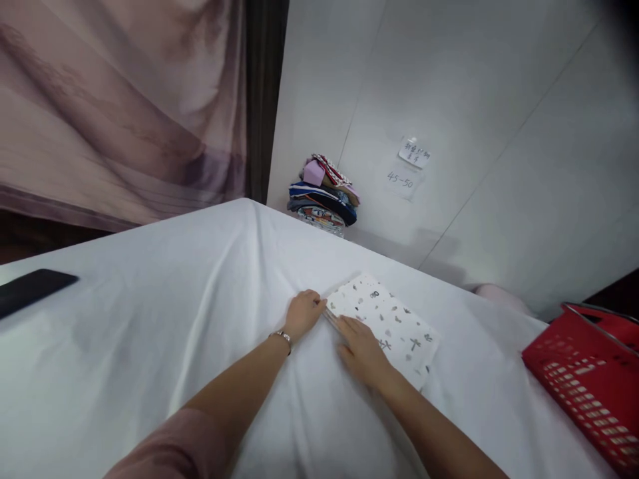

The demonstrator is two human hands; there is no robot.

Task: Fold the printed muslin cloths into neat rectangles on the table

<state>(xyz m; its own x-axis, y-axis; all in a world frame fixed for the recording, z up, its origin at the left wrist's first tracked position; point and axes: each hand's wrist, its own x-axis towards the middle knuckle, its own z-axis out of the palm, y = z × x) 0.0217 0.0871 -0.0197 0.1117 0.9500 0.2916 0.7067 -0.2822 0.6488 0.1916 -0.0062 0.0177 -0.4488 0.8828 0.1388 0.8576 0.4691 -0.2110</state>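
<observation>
A flat, folded white cloth (394, 319) with small scattered dark prints lies on the white-covered table (150, 332). At its left corner, my left hand (305, 314) has its fingers closed on the cloth's edge; a bracelet (284, 338) circles that wrist. My right hand (363, 351) rests palm down along the near left edge, fingers stretched out and thumb apart. Between the two hands a narrow, greyish strip of that edge shows. The part of the cloth under my right hand and forearm is hidden.
A red plastic basket (584, 379) stands at the right edge. Several folded clothes (324, 199) are stacked beyond the table against the grey wall (449, 80), which bears paper notes (402, 181). A flat black object (34, 291) lies far left; a pinkish curtain (124, 100) hangs behind.
</observation>
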